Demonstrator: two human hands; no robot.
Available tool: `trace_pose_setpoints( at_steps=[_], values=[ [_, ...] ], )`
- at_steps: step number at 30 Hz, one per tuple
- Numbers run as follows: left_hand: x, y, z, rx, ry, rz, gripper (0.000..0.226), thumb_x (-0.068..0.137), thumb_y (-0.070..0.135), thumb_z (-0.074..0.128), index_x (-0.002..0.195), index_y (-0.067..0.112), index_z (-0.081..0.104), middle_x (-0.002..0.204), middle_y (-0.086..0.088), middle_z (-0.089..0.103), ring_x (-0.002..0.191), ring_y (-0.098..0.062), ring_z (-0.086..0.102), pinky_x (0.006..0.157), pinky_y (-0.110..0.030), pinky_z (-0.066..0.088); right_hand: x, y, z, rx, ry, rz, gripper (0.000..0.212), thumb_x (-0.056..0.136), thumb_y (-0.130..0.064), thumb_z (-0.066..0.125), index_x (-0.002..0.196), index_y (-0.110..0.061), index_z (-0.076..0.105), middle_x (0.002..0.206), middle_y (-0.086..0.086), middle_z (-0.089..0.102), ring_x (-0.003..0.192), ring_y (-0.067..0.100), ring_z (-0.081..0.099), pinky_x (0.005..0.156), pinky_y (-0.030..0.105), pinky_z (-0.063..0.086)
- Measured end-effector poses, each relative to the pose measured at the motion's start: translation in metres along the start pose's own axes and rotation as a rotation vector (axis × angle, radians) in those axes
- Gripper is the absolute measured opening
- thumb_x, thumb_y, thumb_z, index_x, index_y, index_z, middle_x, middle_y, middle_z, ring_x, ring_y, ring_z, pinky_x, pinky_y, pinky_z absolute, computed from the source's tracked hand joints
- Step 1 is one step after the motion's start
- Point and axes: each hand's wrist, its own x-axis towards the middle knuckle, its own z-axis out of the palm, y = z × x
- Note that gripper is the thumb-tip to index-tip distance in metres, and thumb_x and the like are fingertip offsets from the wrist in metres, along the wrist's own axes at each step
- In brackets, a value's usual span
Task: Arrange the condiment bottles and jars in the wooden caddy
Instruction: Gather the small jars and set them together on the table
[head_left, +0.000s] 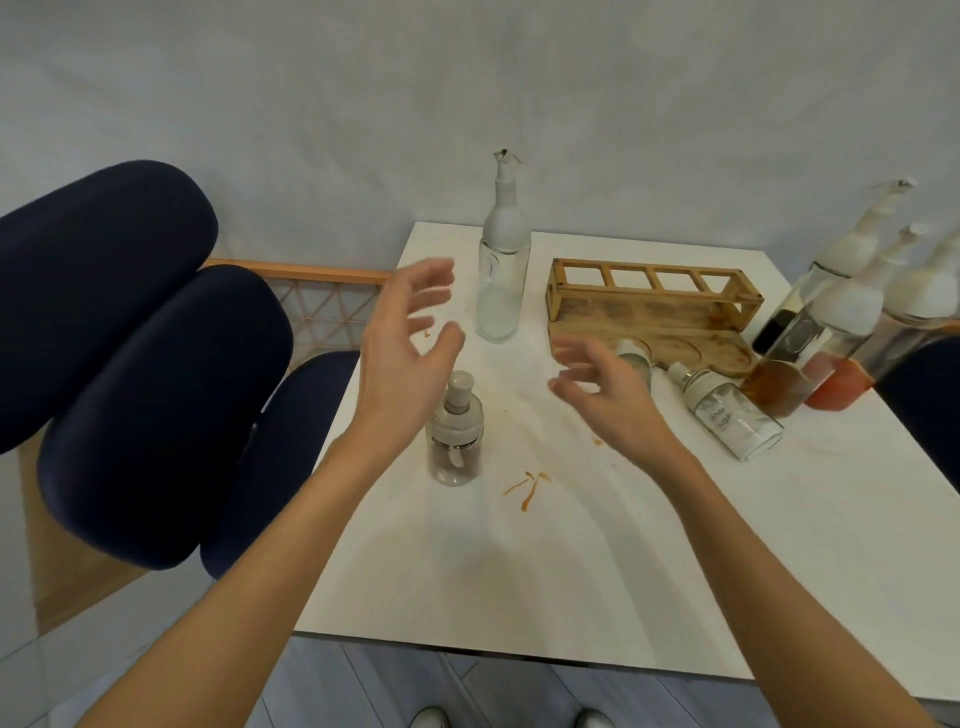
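The wooden caddy (649, 306) stands at the back of the white table (571, 545), its round slots bare. A small clear jar (454, 441) with a beige cap stands just below my left hand (405, 343), which hovers with spread fingers and holds nothing. My right hand (602, 389) floats open near the caddy's front, in front of a small jar (636, 356) partly hidden behind it. A jar labelled white sugar (727, 415) lies on its side. A tall empty bottle (501, 260) stands behind my left hand. Three tall bottles (831, 332) with dark, brown and red liquid stand at the right.
Dark blue padded chairs (130, 364) press against the table's left side, and another dark chair edge (930, 395) shows at the right. Orange sauce smears (527, 488) mark the tabletop near its middle. A wooden lattice rail (322, 301) runs behind the chairs.
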Motion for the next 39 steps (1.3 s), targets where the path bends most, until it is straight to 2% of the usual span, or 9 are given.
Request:
trace_pose_setpoints(
  at_steps=[8,11,15,17,23,27,30,33,39],
  values=[
    [0.038,0.035,0.083,-0.045,-0.149,-0.020,0.043,0.084,0.003,0.058,0.123,0.020,0.056,0.117,0.006,0.061,0.099,-0.006,0.059,0.081,-0.020,0.051,0.018,0.023,-0.070,-0.035,0.120,0.029,0.035,0.092,-0.016,0.060,0.125,-0.026,0.059,0.122,-0.009,0.061,0.104,0.004,0.060,0.089,0.035,0.055],
    [0.039,0.027,0.125,0.033,-0.305,-0.129,0.040,0.085,0.004,0.058,0.123,0.017,0.057,0.120,0.000,0.060,0.098,-0.009,0.058,0.082,-0.018,0.046,0.020,0.043,-0.086,0.020,0.135,0.079,0.033,0.091,-0.015,0.061,0.122,-0.025,0.060,0.120,-0.007,0.062,0.103,0.009,0.062,0.090,0.040,0.055],
    [0.033,-0.004,0.177,0.196,-0.531,-0.342,0.044,0.089,0.016,0.061,0.132,0.014,0.050,0.131,-0.003,0.054,0.116,-0.020,0.055,0.091,-0.028,0.045,0.026,0.073,-0.097,0.003,0.154,0.152,0.029,0.090,-0.010,0.060,0.114,-0.025,0.061,0.114,-0.003,0.064,0.102,0.013,0.062,0.090,0.044,0.055],
    [0.030,-0.021,0.197,0.266,-0.569,-0.443,0.040,0.091,0.026,0.061,0.127,0.012,0.053,0.122,-0.003,0.057,0.111,-0.022,0.056,0.089,-0.035,0.047,0.034,0.085,-0.100,-0.027,0.106,0.222,0.031,0.090,-0.011,0.060,0.118,-0.024,0.059,0.118,0.003,0.062,0.102,0.016,0.061,0.091,0.042,0.054],
    [0.022,-0.053,0.234,0.296,-0.574,-0.639,0.050,0.085,0.048,0.064,0.119,0.013,0.060,0.111,-0.004,0.064,0.099,-0.024,0.061,0.080,-0.035,0.053,0.075,0.101,-0.091,-0.198,-0.064,0.299,0.047,0.094,-0.021,0.056,0.138,-0.012,0.045,0.119,0.008,0.062,0.101,0.020,0.056,0.081,0.032,0.044],
    [0.022,-0.058,0.243,0.325,-0.626,-0.732,0.049,0.087,0.044,0.065,0.120,0.009,0.055,0.104,-0.004,0.056,0.091,-0.019,0.053,0.073,-0.028,0.044,0.095,0.105,-0.076,-0.263,-0.092,0.344,0.036,0.093,-0.023,0.054,0.124,-0.004,0.053,0.116,0.013,0.061,0.108,0.031,0.057,0.080,0.033,0.045],
    [0.022,-0.062,0.246,0.360,-0.655,-0.732,0.032,0.086,0.041,0.068,0.103,0.017,0.054,0.095,-0.001,0.055,0.089,-0.018,0.053,0.077,-0.031,0.047,0.101,0.110,-0.069,-0.251,-0.082,0.396,0.028,0.093,-0.025,0.053,0.110,-0.003,0.056,0.110,0.015,0.062,0.097,0.030,0.057,0.072,0.031,0.042],
    [0.022,-0.065,0.245,0.323,-0.611,-0.768,0.029,0.085,0.038,0.070,0.093,0.018,0.049,0.083,0.004,0.053,0.088,-0.019,0.055,0.080,-0.033,0.050,0.100,0.110,-0.066,-0.228,-0.061,0.438,0.034,0.094,-0.026,0.053,0.121,-0.005,0.053,0.116,0.014,0.058,0.106,0.031,0.056,0.081,0.036,0.047],
    [0.012,-0.072,0.235,0.263,-0.554,-0.738,0.054,0.073,0.049,0.074,0.114,0.018,0.058,0.108,-0.001,0.065,0.098,-0.022,0.064,0.088,-0.042,0.055,0.098,0.108,-0.068,-0.104,0.022,0.488,0.023,0.092,-0.025,0.054,0.110,-0.012,0.049,0.105,0.008,0.058,0.094,0.024,0.055,0.079,0.039,0.048]
  ],
)
